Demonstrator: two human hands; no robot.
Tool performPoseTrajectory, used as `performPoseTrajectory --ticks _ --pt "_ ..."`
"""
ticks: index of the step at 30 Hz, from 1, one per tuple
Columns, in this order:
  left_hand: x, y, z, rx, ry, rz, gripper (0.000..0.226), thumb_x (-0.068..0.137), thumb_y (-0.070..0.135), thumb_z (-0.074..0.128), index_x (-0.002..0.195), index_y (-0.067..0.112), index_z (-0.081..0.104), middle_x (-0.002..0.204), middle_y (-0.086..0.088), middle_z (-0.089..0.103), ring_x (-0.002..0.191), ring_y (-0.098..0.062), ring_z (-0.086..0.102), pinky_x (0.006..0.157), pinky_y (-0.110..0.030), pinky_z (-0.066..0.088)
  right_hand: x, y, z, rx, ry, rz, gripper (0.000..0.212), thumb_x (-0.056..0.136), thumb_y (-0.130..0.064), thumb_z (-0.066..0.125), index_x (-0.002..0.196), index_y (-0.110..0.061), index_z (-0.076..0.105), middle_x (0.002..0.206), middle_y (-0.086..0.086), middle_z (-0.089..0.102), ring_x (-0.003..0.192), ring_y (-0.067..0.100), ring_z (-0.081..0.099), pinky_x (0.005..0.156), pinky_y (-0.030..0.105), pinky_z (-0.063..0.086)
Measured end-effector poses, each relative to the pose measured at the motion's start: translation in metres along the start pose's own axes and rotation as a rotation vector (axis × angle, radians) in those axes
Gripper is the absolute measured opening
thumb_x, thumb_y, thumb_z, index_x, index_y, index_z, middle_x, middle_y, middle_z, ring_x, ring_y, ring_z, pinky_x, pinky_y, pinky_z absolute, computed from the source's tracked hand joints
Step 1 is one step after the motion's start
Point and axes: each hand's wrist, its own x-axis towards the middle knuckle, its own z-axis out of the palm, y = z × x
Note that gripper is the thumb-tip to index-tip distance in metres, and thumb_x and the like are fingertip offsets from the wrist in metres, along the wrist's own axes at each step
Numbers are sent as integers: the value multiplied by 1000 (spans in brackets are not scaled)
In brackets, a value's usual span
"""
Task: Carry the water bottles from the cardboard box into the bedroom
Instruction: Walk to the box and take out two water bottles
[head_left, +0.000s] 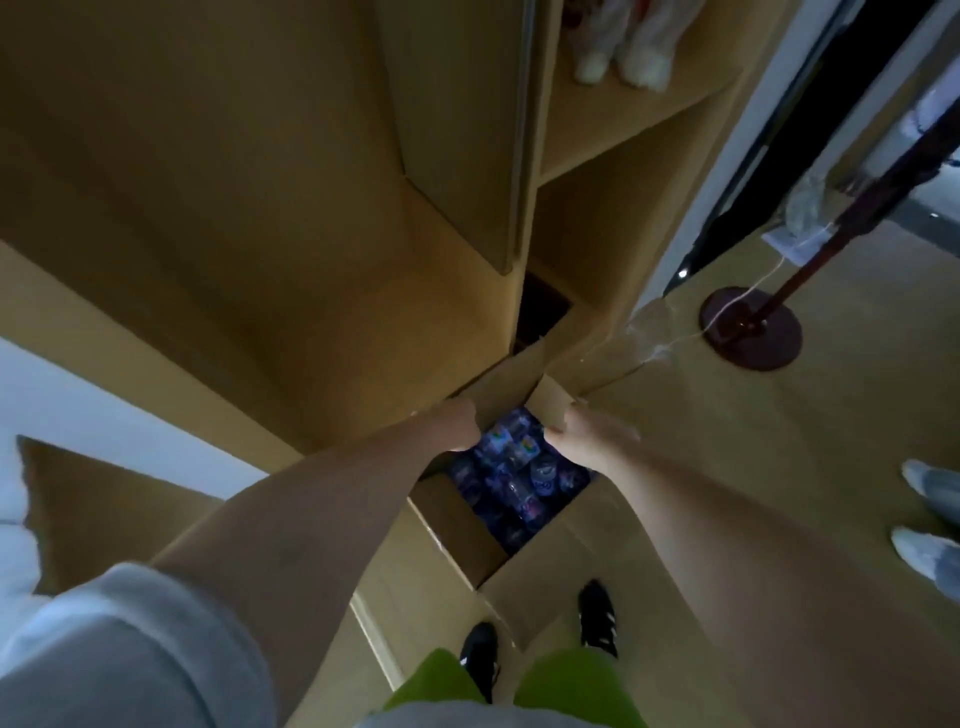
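1. Wooden floor (779, 467) underfoot, tan wardrobe (260, 208) rising at 11 o'clock, open shelf (623, 119) at 1 o'clock carrying white plush feet.
2. Cardboard box (457, 530) at centre frame on the floor, flaps spread, top open.
3. Water bottles (519, 478) packed inside the box, blue-purple labels and caps facing up, dim and blurred.
4. Left hand (457, 423) reaching from 8 o'clock, at the box's far-left flap; fingers hidden behind the flap edge, grip impossible to tell.
5. Right hand (576, 441) reaching from 4 o'clock, fingers curled around the edge of the small far flap (550, 402), thumb just above the bottles.
6. Black shoes (597, 618) and green trousers at 6 o'clock, just beside the box's near flap.
7. Dark red stand base (750, 332) with slanted pole at 2 o'clock, well apart from the box.
8. Another person's grey shoes (930, 519) at 3 o'clock, frame edge.
9. White bedding and a tan pillow (104, 509) at 8 o'clock.
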Motion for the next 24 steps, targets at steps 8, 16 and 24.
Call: performPoseTrajectory --ticks 8,16,24 --pt "28 -4 7 -299 83 -284 19 97 13 43 95 3 60 91 -9 53 78 -21 47 68 -29 37 68 -23 -20 -179 -164 -290 39 99 -41 40 68 -18 35 65 0 36 55 16 32 55 31 27" --pt "64 29 40 -405 0 -414 32 99 17 38 123 2 54 103 -15 58 87 -25 56 88 -41 47 127 21 -15 -322 -285 -420 43 101 -38 40 64 -24 23 61 -2 32 51 15 30 55 31 29" --pt "130 26 86 -477 3 -463 20 98 16 41 81 11 51 78 -5 50 75 -22 51 66 -33 40 199 52 27 -320 -275 -360 23 100 -37 41 89 -17 38 73 0 38 69 22 44 60 33 35"
